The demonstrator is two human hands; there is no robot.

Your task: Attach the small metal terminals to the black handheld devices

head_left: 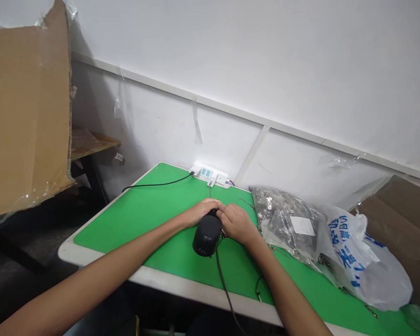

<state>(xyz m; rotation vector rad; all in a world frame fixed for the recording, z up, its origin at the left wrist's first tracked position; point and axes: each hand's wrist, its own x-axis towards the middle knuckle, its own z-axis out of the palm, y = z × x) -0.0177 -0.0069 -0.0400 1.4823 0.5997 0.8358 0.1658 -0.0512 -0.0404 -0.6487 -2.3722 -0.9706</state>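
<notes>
My left hand (203,211) and my right hand (234,221) meet over the middle of the green-topped table (126,224). Their fingers are closed and bunched together at the far end of a black rounded device (207,234). That device stands between me and the fingertips and hides part of them, so I cannot make out what they pinch. Beside my right fingers, a small dark beaded or chain-like piece (223,234) shows. A dark cord (221,273) runs from under the device over the table's near edge.
A white power strip (210,173) with a plugged-in black cable (157,184) lies against the wall. On the right are a clear bag of small metal parts (283,210) and a white plastic bag (357,261). Cardboard (24,121) stands at left; a brown carton (402,224) at far right.
</notes>
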